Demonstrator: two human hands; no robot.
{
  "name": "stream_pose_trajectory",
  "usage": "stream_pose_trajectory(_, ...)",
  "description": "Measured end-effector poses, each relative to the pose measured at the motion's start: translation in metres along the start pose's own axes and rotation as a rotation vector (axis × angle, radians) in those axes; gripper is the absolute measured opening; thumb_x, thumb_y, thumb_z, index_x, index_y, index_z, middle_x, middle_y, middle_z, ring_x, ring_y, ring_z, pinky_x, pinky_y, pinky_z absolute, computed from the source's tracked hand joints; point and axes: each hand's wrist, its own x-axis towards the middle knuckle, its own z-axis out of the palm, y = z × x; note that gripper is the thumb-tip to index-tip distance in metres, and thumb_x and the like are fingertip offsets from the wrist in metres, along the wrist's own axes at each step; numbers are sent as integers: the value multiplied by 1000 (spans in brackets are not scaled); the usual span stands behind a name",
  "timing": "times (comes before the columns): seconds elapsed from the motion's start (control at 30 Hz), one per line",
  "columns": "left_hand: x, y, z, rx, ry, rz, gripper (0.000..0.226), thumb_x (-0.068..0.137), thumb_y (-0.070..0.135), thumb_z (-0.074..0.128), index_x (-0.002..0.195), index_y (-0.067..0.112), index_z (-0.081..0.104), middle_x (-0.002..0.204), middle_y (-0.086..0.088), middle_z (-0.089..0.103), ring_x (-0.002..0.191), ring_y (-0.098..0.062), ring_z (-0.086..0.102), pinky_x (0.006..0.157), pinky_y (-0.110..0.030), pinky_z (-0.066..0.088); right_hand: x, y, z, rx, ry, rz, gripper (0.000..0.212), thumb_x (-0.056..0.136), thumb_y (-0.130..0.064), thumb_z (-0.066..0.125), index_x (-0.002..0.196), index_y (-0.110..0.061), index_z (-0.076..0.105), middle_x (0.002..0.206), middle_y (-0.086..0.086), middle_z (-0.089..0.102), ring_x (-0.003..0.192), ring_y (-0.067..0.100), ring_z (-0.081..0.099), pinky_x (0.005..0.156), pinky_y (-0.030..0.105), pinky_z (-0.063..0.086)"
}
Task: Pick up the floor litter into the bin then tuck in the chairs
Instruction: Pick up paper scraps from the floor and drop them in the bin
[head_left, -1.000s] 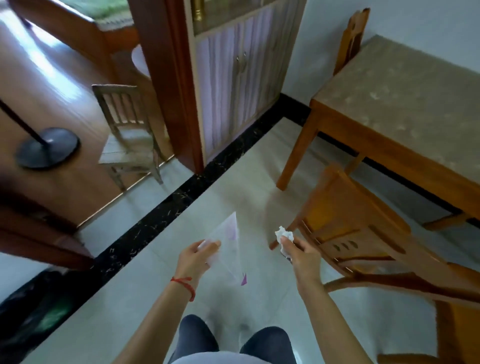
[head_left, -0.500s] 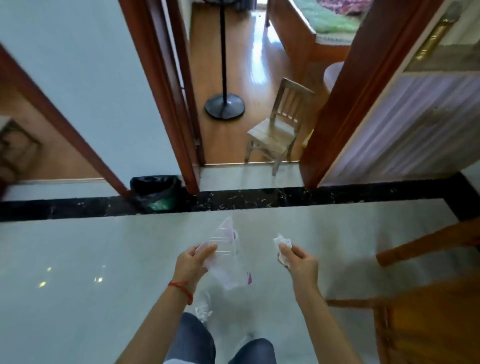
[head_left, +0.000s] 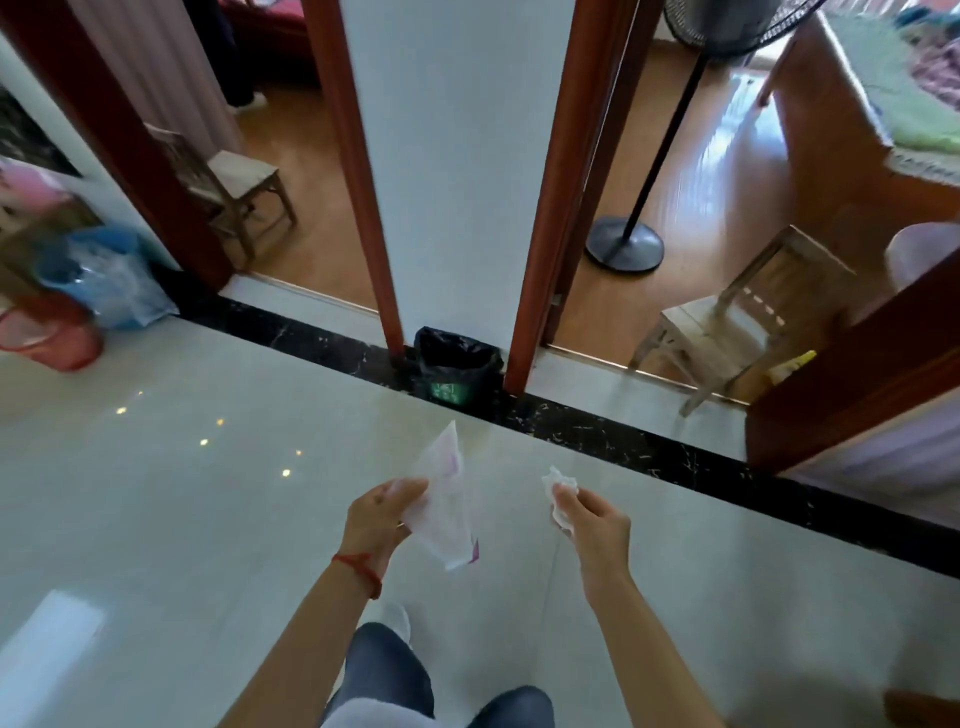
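Observation:
My left hand (head_left: 384, 514) grips a clear plastic wrapper (head_left: 448, 501) with purple print, which sticks up and hangs down from my fingers. My right hand (head_left: 589, 519) pinches a crumpled white tissue (head_left: 560, 486). Straight ahead, a small bin (head_left: 457, 364) lined with a black bag stands open against the white wall section between two doorways, on the black floor border. Both hands hover over the pale tiled floor, some way short of the bin.
Small wooden chairs stand in the left doorway (head_left: 234, 187) and the right doorway (head_left: 737, 317). A fan stand (head_left: 626, 244) is behind the right door frame. A blue bag (head_left: 104, 275) and red basket (head_left: 52, 332) sit at left. A cabinet corner (head_left: 857, 384) juts in at right.
My view has swung left, away from the table and big chair. The bin has moved from the left of the view to the centre and looks nearer. Both hands still hold their litter.

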Motion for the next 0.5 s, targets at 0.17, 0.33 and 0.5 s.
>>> stream_pose_trajectory(0.17,47,34,-31,17,-24,-12,24,82,12,64,102,-1,63,106,-18,62,97,-33,58,70,-33,52,19,-3,61,18,25,-13,17,76,-18,73,63,-10,65,60,3,49,64,19,46,63,31,39)
stream_pose_trajectory(0.33,100,73,-56,26,-47,-30,23,81,10,65,101,-2,63,102,-17,62,94,-31,57,69,-32,52,46,-8,119,47,24,-23,38,77,-20,72,47,-17,50,48,-7,39,57,17,35,66,33,37)
stream_pose_trajectory(0.5,143,96,-64,30,-35,-48,25,82,11,64,103,-3,62,105,-19,62,94,-31,58,68,-32,51,73,-17,148,65,35,-13,49,78,-18,72,41,-19,41,43,-11,35,52,15,31,63,35,31)
